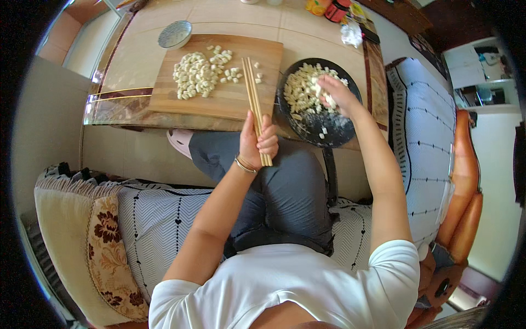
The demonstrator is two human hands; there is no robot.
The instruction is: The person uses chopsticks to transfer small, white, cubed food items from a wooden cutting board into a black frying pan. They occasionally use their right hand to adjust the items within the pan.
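Note:
Several light wooden chopsticks (253,98) stand upright in the closed grip of my left hand (259,142), in front of the wooden cutting board (230,105). On that board lies a heap of small white dough-like cubes (197,76), with a few loose ones beside it. To the right, a black frying pan (314,127) holds many similar pale pieces (300,86) and some white powder. My right hand (335,94) is over the pan, its fingers bent at the white cubes; whether they grip any is hard to tell.
A patterned bowl (176,35) stands at the board's back left corner. The pan's handle (331,177) juts past the table edge towards my lap. Crumpled white tissue (351,34), a dark phone-like object (370,34) and a red jar (337,11) are at the back right.

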